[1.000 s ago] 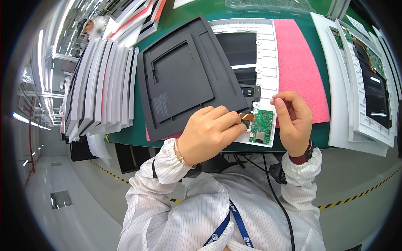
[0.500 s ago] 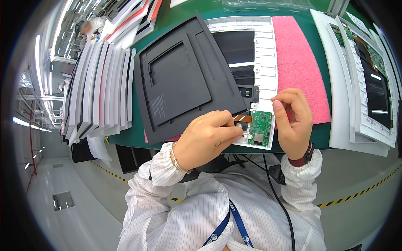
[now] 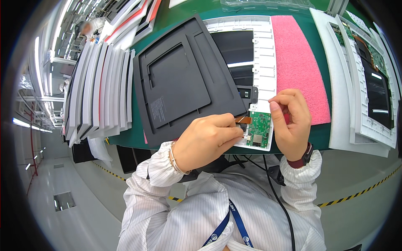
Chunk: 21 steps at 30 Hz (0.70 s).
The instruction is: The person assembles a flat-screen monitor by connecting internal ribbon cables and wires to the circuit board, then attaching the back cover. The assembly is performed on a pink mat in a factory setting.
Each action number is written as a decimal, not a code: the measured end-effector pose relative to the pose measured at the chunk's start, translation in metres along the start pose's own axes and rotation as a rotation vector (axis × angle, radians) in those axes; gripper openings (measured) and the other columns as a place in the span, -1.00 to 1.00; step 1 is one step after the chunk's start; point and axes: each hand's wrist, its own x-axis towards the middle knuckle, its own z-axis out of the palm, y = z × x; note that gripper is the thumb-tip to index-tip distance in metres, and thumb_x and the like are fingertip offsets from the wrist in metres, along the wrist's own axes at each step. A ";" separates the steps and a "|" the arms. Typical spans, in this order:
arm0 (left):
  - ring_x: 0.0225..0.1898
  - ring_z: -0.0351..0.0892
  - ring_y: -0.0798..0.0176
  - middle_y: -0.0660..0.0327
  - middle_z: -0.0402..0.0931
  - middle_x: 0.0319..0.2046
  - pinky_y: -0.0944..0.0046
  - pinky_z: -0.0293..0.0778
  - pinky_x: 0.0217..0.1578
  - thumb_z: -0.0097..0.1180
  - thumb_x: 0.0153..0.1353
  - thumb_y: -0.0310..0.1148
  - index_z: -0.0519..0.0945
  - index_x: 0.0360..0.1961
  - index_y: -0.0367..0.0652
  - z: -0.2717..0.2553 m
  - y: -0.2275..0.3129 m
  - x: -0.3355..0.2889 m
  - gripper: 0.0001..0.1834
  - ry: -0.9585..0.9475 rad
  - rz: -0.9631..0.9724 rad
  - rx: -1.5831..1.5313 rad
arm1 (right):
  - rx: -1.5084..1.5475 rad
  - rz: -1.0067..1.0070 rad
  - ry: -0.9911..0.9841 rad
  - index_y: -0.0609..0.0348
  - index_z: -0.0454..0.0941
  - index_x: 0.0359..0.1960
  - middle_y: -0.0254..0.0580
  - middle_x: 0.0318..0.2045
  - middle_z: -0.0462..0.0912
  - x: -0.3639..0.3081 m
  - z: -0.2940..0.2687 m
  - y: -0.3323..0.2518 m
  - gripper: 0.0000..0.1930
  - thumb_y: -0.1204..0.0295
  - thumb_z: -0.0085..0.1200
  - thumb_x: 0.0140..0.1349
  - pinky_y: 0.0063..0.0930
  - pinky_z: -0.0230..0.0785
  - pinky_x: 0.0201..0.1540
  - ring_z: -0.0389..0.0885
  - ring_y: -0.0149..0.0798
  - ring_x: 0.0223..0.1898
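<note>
Left hand (image 3: 205, 139) slightly nearer than a second ago, fingertips pinched left of board (image 3: 258, 130); contents hidden. Board at frame's (image 3: 265, 67) near right corner. Right hand (image 3: 293, 121): thumb close to forefinger, hold unclear.

The 2 forearms (image 3: 299, 184) are being held forward. The left hand (image 3: 206, 137) is being held with its back upward, the fingers being curled toward the thumb and the grip being partly hidden. The right hand (image 3: 293, 123) is being held with fingers bent, thumb and index tips close together.
</note>
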 end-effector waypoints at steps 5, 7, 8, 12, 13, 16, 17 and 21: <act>-0.53 0.52 0.25 0.23 0.47 -0.50 0.31 0.46 -0.49 0.30 0.01 -0.50 0.66 -0.36 -0.19 -0.001 0.002 0.001 -0.87 -0.020 -0.018 -0.002 | -0.059 0.024 0.008 0.34 0.51 -0.35 -0.17 -0.34 0.44 -0.001 0.002 -0.004 -0.97 0.65 0.08 0.17 -0.55 0.29 -0.52 0.44 -0.42 -0.54; -0.53 0.52 0.24 0.23 0.47 -0.49 0.31 0.46 -0.49 0.30 0.01 -0.50 0.65 -0.37 -0.20 -0.001 0.003 0.002 -0.88 -0.024 -0.020 0.003 | -0.089 0.038 0.002 0.34 0.51 -0.34 -0.16 -0.33 0.42 -0.001 0.003 -0.005 -0.95 0.67 0.06 0.16 -0.53 0.29 -0.51 0.43 -0.40 -0.54; -0.53 0.52 0.24 0.23 0.47 -0.49 0.31 0.46 -0.49 0.29 0.01 -0.50 0.65 -0.37 -0.20 0.000 0.004 0.002 -0.88 -0.024 -0.020 0.007 | -0.099 0.038 -0.004 0.34 0.50 -0.33 -0.16 -0.32 0.41 -0.002 0.003 -0.005 -0.94 0.68 0.06 0.15 -0.52 0.29 -0.50 0.43 -0.39 -0.52; -0.53 0.51 0.22 0.22 0.45 -0.48 0.30 0.46 -0.49 0.28 0.00 -0.49 0.62 -0.40 -0.22 0.001 0.007 0.005 -0.89 -0.011 0.003 0.049 | -0.119 0.008 -0.006 0.35 0.49 -0.32 -0.11 -0.31 0.39 -0.003 0.005 -0.003 -0.91 0.71 0.03 0.13 -0.45 0.31 -0.43 0.45 -0.27 -0.45; -0.53 0.51 0.21 0.22 0.44 -0.48 0.29 0.45 -0.49 0.28 0.00 -0.50 0.62 -0.41 -0.22 0.002 0.006 0.006 -0.89 -0.011 0.007 0.050 | -0.134 -0.003 -0.009 0.35 0.49 -0.31 -0.10 -0.32 0.38 -0.003 0.006 -0.001 -0.90 0.71 0.03 0.13 -0.44 0.32 -0.42 0.45 -0.23 -0.43; -0.52 0.50 0.19 0.22 0.43 -0.48 0.27 0.44 -0.49 0.27 0.00 -0.51 0.60 -0.42 -0.22 0.005 0.006 0.007 -0.89 -0.006 0.013 0.054 | -0.169 -0.028 -0.018 0.36 0.49 -0.30 -0.07 -0.32 0.38 -0.004 0.006 -0.001 -0.89 0.72 0.02 0.12 -0.39 0.33 -0.38 0.45 -0.16 -0.39; -0.52 0.49 0.19 0.22 0.42 -0.48 0.27 0.44 -0.49 0.26 0.00 -0.51 0.60 -0.42 -0.22 0.006 0.005 0.007 -0.89 -0.003 0.015 0.053 | -0.176 -0.029 -0.019 0.36 0.49 -0.30 -0.07 -0.32 0.37 -0.004 0.006 -0.001 -0.88 0.72 0.02 0.12 -0.39 0.33 -0.38 0.46 -0.16 -0.38; -0.44 0.49 0.13 0.17 0.36 -0.46 0.18 0.47 -0.42 0.20 0.01 -0.50 0.54 -0.43 -0.25 0.005 0.008 0.006 -0.90 -0.029 0.008 0.061 | -0.207 -0.037 -0.030 0.35 0.48 -0.29 -0.06 -0.32 0.37 -0.004 0.006 -0.002 -0.87 0.72 0.02 0.11 -0.37 0.34 -0.37 0.46 -0.14 -0.37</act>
